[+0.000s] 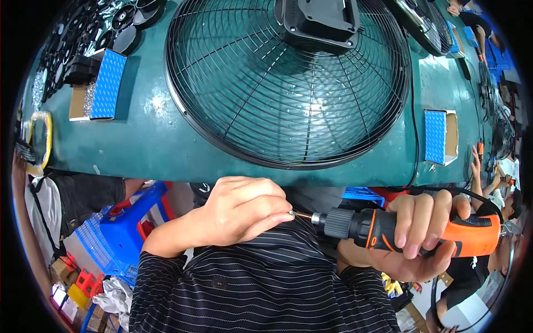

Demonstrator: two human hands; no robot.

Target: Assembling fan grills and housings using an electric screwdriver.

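My right hand wraps around an orange and black electric screwdriver, which lies level with its bit toward the left. At the bit's tip is a tiny silver piece that looks like a screw. The closed fingers of my left hand pinch it, and they hide most of it. Both hands are in front of my body, just off the table's near edge. Beyond them a large round black fan guard lies on the green table, with a black motor housing on top.
Blue-sided cardboard boxes stand left and right of the guard; the left one holds small metal parts. Black fan parts pile up at the far left. A black cable crosses the table. Blue stools and other people are around.
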